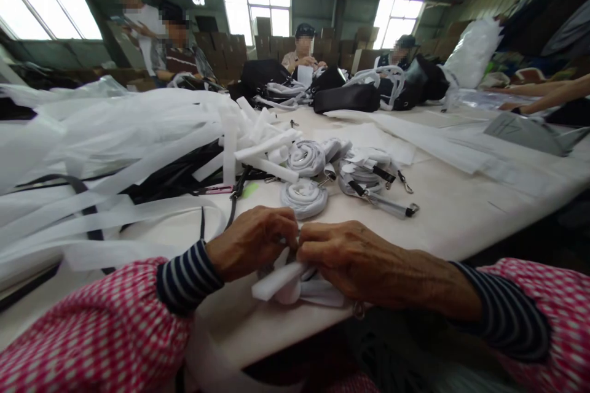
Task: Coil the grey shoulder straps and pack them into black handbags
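At the table's front edge, my left hand (258,239) and my right hand (364,261) meet with fingers pinched together. Both close on a bag strap wrapped in white foam (279,280), whose loose ends stick out below the fingers. The exact spot of the pinch is hidden by my fingers. A metal clip (358,309) shows under my right hand. Just beyond my hands lies a coiled wrapped strap (304,198), with another coil (306,158) behind it. To their right is a bundle of wrapped straps (364,173) with black ends and metal snap hooks.
A large heap of white foam strips (152,129) covers the left side, with black straps (179,169) among them. Black bags (345,97) stand at the far side. Flat foam sheets (415,135) lie on the right. Several people sit or stand around the table (442,221).
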`<state>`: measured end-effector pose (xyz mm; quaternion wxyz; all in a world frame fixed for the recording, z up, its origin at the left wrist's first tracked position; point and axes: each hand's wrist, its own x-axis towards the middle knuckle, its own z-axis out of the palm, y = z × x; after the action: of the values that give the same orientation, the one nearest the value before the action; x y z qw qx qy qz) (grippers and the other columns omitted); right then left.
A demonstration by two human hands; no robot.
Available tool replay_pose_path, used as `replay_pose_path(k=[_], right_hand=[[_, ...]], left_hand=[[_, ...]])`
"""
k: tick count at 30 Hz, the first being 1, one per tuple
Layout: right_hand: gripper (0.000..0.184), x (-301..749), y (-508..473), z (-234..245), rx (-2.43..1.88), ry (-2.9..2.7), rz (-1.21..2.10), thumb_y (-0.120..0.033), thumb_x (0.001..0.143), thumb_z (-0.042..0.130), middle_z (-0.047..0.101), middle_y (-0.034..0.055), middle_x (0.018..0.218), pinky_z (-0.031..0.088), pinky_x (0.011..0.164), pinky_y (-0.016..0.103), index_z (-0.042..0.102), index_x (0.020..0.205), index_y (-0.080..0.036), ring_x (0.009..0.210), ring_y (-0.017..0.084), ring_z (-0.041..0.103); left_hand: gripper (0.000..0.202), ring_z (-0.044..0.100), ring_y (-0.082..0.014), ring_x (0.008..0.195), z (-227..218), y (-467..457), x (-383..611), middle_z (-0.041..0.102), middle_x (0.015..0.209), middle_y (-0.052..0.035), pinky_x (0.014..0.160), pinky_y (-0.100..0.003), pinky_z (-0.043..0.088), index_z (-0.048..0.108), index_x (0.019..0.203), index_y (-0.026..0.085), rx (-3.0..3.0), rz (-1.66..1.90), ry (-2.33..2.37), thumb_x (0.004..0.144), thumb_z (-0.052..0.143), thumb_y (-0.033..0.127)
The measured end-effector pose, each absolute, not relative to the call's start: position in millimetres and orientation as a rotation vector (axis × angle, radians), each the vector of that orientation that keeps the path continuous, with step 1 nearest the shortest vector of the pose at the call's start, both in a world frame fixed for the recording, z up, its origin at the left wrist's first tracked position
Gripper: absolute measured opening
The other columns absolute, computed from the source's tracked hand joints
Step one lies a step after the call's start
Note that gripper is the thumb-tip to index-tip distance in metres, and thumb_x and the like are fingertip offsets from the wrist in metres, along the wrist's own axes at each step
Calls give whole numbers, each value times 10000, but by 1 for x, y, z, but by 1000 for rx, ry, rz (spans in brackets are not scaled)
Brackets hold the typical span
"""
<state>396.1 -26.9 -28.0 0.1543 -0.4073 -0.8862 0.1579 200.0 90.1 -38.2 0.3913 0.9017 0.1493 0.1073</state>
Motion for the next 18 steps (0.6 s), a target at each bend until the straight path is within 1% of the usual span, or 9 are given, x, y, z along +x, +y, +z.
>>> replay_pose_path(k=[1,3,5,7,9,11,13,16,18], right_hand=[[129,396,-28,-28,-1200,-2556,466,-35,959,553,632,78,1056,450,821,270,608,892,-131,928,166,597],[86,397,-29,-29,-1276,-2584,441,-80,975,577,627,83,1052,455,802,279,637,929,-123,898,168,596],[100,398,-28,-32,-1309,-2603,395,-113,1001,574,621,72,1022,444,761,277,651,939,-127,838,156,577],[130,399,-28,-35,-1303,-2620,350,-120,1021,552,615,61,996,421,712,273,651,938,-129,780,144,549],[133,399,-27,-38,-1293,-2651,289,-121,1030,534,614,64,992,389,664,282,655,973,-127,759,147,535],[134,399,-27,-39,-1275,-2689,228,-138,1038,525,615,75,1005,353,631,296,658,1021,-128,778,163,541],[146,398,-26,-39,-1236,-2703,199,-210,1055,532,617,82,1017,336,626,303,658,1044,-136,813,179,553],[227,397,-24,-39,-1241,-2660,206,-328,1059,553,612,73,984,320,621,303,663,978,-146,772,173,542],[237,397,-23,-39,-1272,-2609,235,-316,1050,571,603,55,934,317,626,299,661,913,-145,726,154,524]], left_hand=[[204,638,-169,843,-36,90,196,683,920,-36,754,-250,466,762,796,166,2231,271,373,821,572,96],[191,663,-206,946,-30,88,187,721,1023,-65,839,-283,492,786,928,165,2138,225,396,891,601,190],[249,665,-229,1012,-22,83,179,731,1104,-81,872,-306,503,773,1085,174,2081,171,471,949,596,285],[296,659,-233,1058,-16,76,174,722,1159,-80,910,-314,498,749,1171,190,2077,183,528,986,575,341],[290,654,-221,1059,-16,69,171,716,1147,-70,934,-311,485,757,1152,199,2134,234,544,1003,560,352],[262,649,-204,1023,-21,63,169,713,1092,-60,937,-300,469,778,1045,195,2225,290,554,1005,567,345],[232,643,-186,995,-26,59,165,704,1060,-46,929,-287,457,774,944,197,2311,320,587,997,592,330],[211,632,-172,991,-29,50,151,687,1056,-28,924,-279,441,755,890,216,2450,342,651,993,597,309],[219,631,-162,907,-28,38,140,682,1003,-23,828,-266,458,748,911,227,2475,343,774,998,575,328]])
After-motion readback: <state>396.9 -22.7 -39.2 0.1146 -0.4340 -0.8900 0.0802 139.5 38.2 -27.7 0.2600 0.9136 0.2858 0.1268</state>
